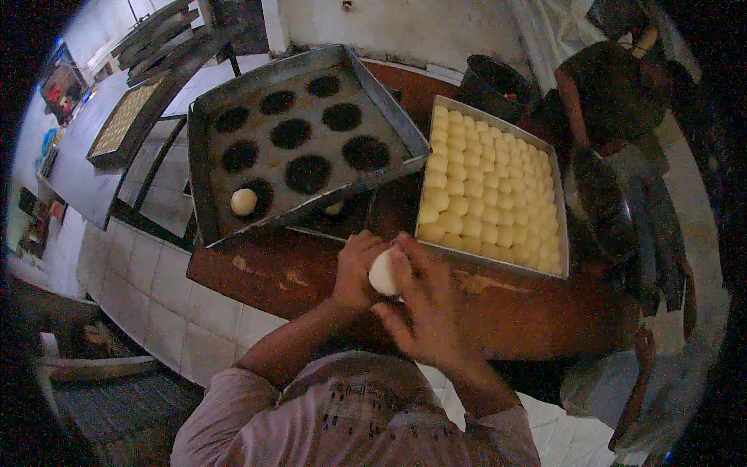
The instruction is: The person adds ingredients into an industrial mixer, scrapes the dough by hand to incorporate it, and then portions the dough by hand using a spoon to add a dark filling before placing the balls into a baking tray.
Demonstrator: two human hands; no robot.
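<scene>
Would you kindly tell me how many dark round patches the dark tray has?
9: the dark round patches form three rows of three across the dark tray; a pale ball partly covers the near-left one.

Saw a scuffed off-white wall (389,33) across the top, beyond a reddish-brown table (537,307) with worn patches near the front edge. Noticed pale square floor tiles (167,284) running along the left, 1 light-topped table (82,167) at the far left and 1 dark-seated chair (117,405) at the lower left. Found brighter light at the upper left, dimness toward the right.
</scene>
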